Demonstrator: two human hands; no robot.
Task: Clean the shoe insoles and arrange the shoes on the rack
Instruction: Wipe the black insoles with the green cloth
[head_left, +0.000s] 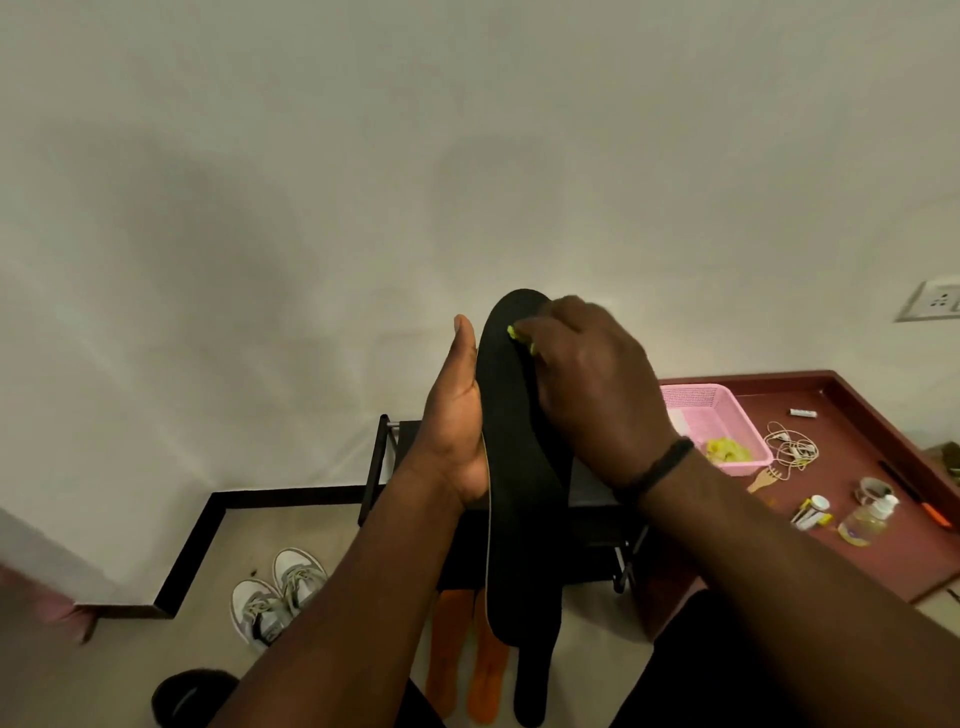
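A long black insole (514, 467) stands upright in front of me. My left hand (457, 415) holds it from the left side, thumb pointing up along its edge. My right hand (592, 384) presses a small yellow-green cloth (519, 336) against the insole's upper part, fingers curled over the cloth. Behind the hands stands a low black shoe rack (382, 467), mostly hidden. On the floor lie two orange insoles (467, 660) and one more black insole (535, 686). A pair of white-grey sneakers (278, 597) sits on the floor to the left.
A maroon table (857, 395) at right carries a pink basket (711, 410) holding a yellow cloth, a tangled cord, a small wooden fork, a sanitizer bottle (867, 519), tubes and a pen. A dark round object (192, 696) sits at bottom left. The white wall has a socket (935, 301).
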